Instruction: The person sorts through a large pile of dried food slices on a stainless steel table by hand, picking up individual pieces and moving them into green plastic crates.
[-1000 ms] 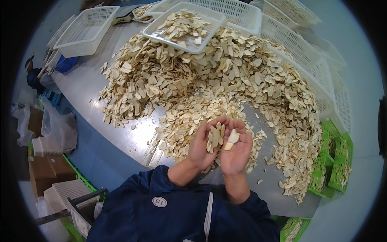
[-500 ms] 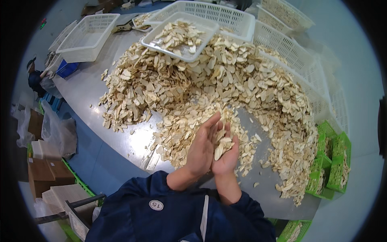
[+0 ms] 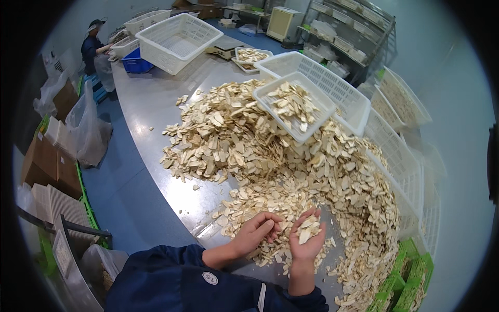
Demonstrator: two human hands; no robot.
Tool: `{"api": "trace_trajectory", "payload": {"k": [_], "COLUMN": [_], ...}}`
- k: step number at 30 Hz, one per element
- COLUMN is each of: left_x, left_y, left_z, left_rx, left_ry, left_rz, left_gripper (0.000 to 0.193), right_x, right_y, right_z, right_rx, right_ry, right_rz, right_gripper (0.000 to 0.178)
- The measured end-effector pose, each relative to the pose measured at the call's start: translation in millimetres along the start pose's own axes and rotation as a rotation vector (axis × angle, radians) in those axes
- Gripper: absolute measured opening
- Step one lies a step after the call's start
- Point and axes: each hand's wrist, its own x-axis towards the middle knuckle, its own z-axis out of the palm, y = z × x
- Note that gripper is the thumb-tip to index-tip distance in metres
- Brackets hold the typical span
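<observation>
My right hand [image 3: 306, 244] is cupped palm up around a small handful of pale, flat dried slices [image 3: 310, 229]. To its left, apart from it, my left hand [image 3: 258, 232] hovers over the slices with its fingers curled and the thumb against them. Whatever those fingers may hold is hidden. Beneath and beyond both hands spreads a big heap of the same cream-coloured slices [image 3: 234, 138]. A shallow white tray [image 3: 260, 101] with more slices rests on the far side of the heap.
A large white basket [image 3: 179, 44] and a blue bin [image 3: 136, 61] stand at the table's [image 3: 145, 114] far left. Behind the tray is another white basket [image 3: 358, 109]. Green baskets [image 3: 423, 275] line the right edge. A person [image 3: 91, 47] works at the far left.
My hands, side by side around slices before, have come apart. The right keeps slices in its palm, while the left has curled up. The view has tilted up, showing more of the room.
</observation>
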Motion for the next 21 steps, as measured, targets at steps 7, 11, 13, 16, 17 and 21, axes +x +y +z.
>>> {"api": "trace_trajectory", "payload": {"k": [7,11,13,16,17,21], "left_x": [2.4,7.6,9.8,13.7,15.6,21.6], "left_y": [20.9,34.0,32.1,31.5,31.7,43.7], "left_z": [-27.5,-28.7,-30.0,-23.3,-19.9,3.1], "left_rx": [0.037,0.073,0.090,0.157,0.161,0.314], "left_ry": [0.002,0.012,0.009,-0.035,-0.047,-0.135], "left_rz": [-0.045,-0.027,-0.043,-0.069,-0.071,-0.011], "left_gripper": [0.024,0.021,0.021,0.020,0.020,0.018], "right_x": [33.7,35.6,31.4,32.4,31.7,25.7], "right_y": [9.8,9.7,6.5,-10.4,-15.6,-31.7], "right_z": [50.0,21.5,17.9,13.9,13.2,6.6], "right_rx": [-0.033,0.040,0.084,0.087,0.085,0.121], "right_ry": [-0.167,-0.037,-0.005,-0.012,-0.051,-0.046], "right_rz": [-0.020,0.029,0.029,-0.041,-0.041,-0.022], "right_gripper": [0.039,0.040,0.040,0.040,0.040,0.038]}}
